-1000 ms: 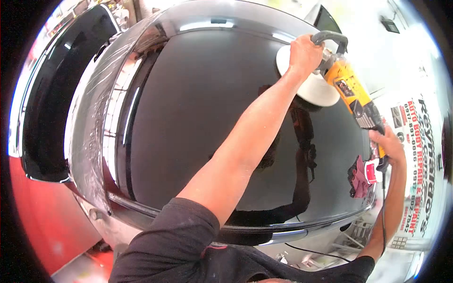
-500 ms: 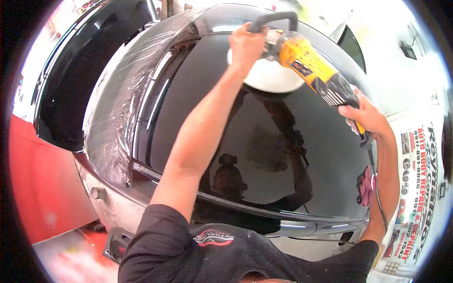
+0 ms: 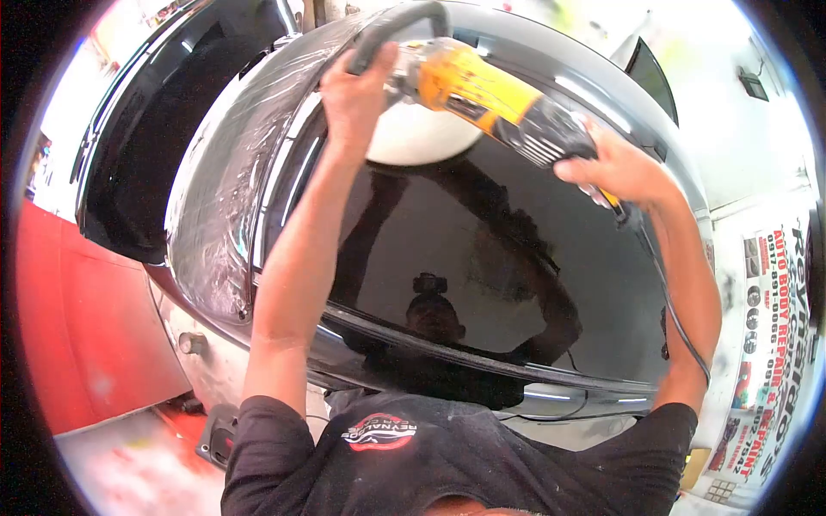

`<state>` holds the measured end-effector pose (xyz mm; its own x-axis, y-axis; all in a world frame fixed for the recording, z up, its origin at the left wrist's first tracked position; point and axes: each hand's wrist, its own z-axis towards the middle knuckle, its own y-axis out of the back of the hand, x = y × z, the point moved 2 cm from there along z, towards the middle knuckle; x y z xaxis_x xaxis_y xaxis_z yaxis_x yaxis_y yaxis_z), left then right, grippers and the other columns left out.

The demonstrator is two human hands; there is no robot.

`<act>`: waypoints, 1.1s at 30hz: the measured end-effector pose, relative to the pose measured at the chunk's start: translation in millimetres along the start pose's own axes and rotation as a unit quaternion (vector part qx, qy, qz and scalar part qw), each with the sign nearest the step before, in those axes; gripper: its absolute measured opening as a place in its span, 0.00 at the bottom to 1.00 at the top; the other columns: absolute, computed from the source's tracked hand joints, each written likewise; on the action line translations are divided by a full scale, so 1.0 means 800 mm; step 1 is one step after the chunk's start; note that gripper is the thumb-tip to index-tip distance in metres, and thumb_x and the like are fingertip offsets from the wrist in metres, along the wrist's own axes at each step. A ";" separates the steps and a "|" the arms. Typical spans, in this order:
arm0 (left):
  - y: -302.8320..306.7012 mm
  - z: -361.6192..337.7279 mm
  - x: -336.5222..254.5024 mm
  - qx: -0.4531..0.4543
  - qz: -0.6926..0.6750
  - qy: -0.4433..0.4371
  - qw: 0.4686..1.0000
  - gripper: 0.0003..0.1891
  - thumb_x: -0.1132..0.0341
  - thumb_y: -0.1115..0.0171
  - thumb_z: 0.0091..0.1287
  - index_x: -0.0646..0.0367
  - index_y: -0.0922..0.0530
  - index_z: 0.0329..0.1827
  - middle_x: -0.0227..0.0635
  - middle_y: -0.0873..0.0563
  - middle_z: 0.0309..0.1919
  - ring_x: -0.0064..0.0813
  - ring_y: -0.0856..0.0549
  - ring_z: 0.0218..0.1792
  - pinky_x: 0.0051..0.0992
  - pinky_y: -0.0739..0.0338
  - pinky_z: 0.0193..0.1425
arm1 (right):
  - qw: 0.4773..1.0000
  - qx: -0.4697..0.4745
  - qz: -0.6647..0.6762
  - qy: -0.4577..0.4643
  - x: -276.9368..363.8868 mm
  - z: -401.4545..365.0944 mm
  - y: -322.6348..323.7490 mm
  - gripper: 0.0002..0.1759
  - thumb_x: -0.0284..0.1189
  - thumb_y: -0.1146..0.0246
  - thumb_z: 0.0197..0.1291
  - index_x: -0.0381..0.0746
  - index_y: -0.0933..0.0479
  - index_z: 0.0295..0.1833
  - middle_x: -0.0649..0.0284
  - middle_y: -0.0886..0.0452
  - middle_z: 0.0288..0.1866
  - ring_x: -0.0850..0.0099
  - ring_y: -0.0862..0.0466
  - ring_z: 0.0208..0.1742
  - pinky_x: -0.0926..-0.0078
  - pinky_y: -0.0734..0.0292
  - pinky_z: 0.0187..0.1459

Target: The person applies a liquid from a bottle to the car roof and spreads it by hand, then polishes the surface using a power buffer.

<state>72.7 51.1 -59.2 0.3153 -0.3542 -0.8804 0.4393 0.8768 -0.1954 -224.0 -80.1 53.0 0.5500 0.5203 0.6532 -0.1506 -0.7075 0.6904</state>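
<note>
A yellow and black polisher lies across the upper part of the view, its white round pad against a glossy black car panel. My left hand is closed at the front end, around the curved black handle. At the rear, my right hand wraps around the polisher's grip, from which a black cord runs down along my right forearm. The panel mirrors my arms and head. A dull, hazy patch shows on the panel below the tool.
Clear plastic film covers the car's surface left of the panel. Beyond it stands another black panel, with a red surface below. A printed banner hangs at the right. A dark trim strip edges the panel near my body.
Both my hands have moved left with the polisher, and its pad has slid left across the panel. A purplish cloth at the right is now mostly out of sight near my right arm.
</note>
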 end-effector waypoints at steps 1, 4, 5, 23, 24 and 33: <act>-0.023 -0.016 -0.003 0.015 -0.032 -0.032 0.999 0.17 0.56 0.24 0.67 0.61 0.11 0.48 0.23 0.13 0.28 0.11 0.23 0.26 0.19 0.27 0.28 | 1.000 -0.016 0.010 0.006 -0.020 -0.020 0.004 0.39 0.42 0.28 0.62 0.39 0.36 0.72 0.68 0.23 0.33 0.81 0.24 0.28 0.78 0.28 0.28; -0.099 -0.070 -0.030 0.116 -0.170 0.048 0.977 0.11 0.61 0.27 0.70 0.60 0.11 0.46 0.23 0.11 0.30 0.10 0.20 0.28 0.18 0.25 0.31 | 0.995 -0.087 -0.050 -0.018 -0.091 -0.093 0.034 0.46 0.39 0.27 0.60 0.36 0.40 0.78 0.65 0.21 0.44 0.77 0.21 0.42 0.77 0.25 0.43; -0.126 -0.088 -0.040 0.135 -0.155 0.015 0.978 0.12 0.60 0.27 0.70 0.60 0.11 0.47 0.26 0.10 0.32 0.12 0.18 0.31 0.21 0.22 0.36 | 0.991 -0.110 -0.060 -0.054 -0.108 -0.122 0.043 0.48 0.38 0.26 0.59 0.34 0.41 0.79 0.62 0.20 0.49 0.75 0.21 0.48 0.75 0.24 0.51; -0.211 -0.173 -0.070 0.205 -0.132 0.041 0.969 0.18 0.57 0.25 0.66 0.66 0.17 0.42 0.36 0.14 0.26 0.19 0.18 0.29 0.26 0.22 0.34 | 0.964 -0.161 0.075 -0.199 -0.168 -0.265 0.078 0.54 0.41 0.20 0.57 0.32 0.42 0.81 0.66 0.21 0.60 0.78 0.25 0.53 0.79 0.28 0.55; -0.191 -0.163 -0.071 0.192 -0.115 0.038 0.974 0.17 0.57 0.25 0.66 0.65 0.17 0.42 0.35 0.14 0.26 0.19 0.18 0.29 0.26 0.22 0.34 | 0.970 -0.155 0.061 -0.180 -0.156 -0.246 0.076 0.54 0.41 0.20 0.57 0.32 0.42 0.81 0.67 0.21 0.59 0.79 0.25 0.51 0.79 0.28 0.53; 0.063 -0.024 -0.015 -0.011 0.057 -0.012 0.998 0.16 0.57 0.26 0.66 0.62 0.13 0.45 0.34 0.10 0.30 0.20 0.14 0.34 0.25 0.18 0.41 | 1.000 0.014 -0.021 -0.011 0.024 0.011 -0.010 0.49 0.41 0.25 0.61 0.37 0.43 0.81 0.71 0.23 0.39 0.84 0.27 0.32 0.82 0.30 0.29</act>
<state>74.5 105.7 -66.7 0.3828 -0.2600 -0.8865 0.3806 0.9187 -0.1051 -205.1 -69.0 57.4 0.5733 0.5391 0.6171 -0.1038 -0.6992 0.7073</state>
